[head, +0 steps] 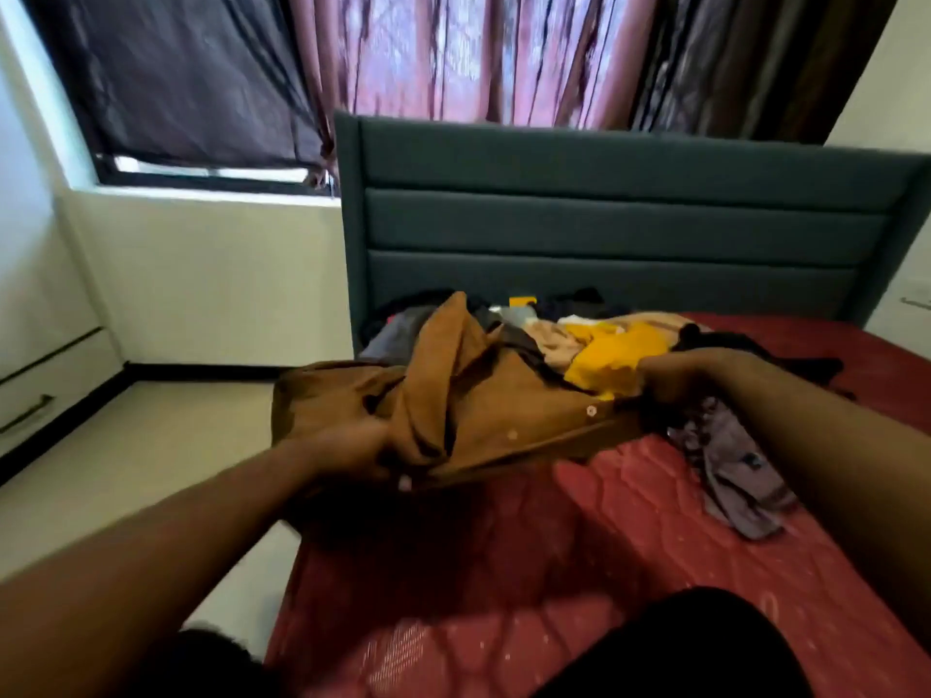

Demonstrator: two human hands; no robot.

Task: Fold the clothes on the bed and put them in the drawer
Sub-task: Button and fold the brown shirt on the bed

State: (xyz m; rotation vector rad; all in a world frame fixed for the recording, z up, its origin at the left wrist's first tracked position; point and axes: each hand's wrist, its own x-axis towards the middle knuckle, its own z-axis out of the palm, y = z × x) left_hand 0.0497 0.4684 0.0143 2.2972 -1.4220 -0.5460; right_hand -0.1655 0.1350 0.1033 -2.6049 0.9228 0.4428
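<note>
Over the near edge of the bed [629, 521], a brown shirt [453, 410] hangs stretched between both hands. Left hand [347, 453] grips one end, fingers curled into the cloth; right hand [670, 385] grips the other end, fingers bunched on the fabric. Likely reason for the wide hold: pulling the shirt taut to straighten it before folding. Its buttons face up. Beyond the shirt, toward the headboard [604, 219], lies the unfolded pile [579, 340], with a yellow garment [614, 357] on top. A grey garment [730, 471] lies on the bed under the right forearm. Drawers [40, 390] stand left of the bed, shut. Judgement: task at an early stage.
</note>
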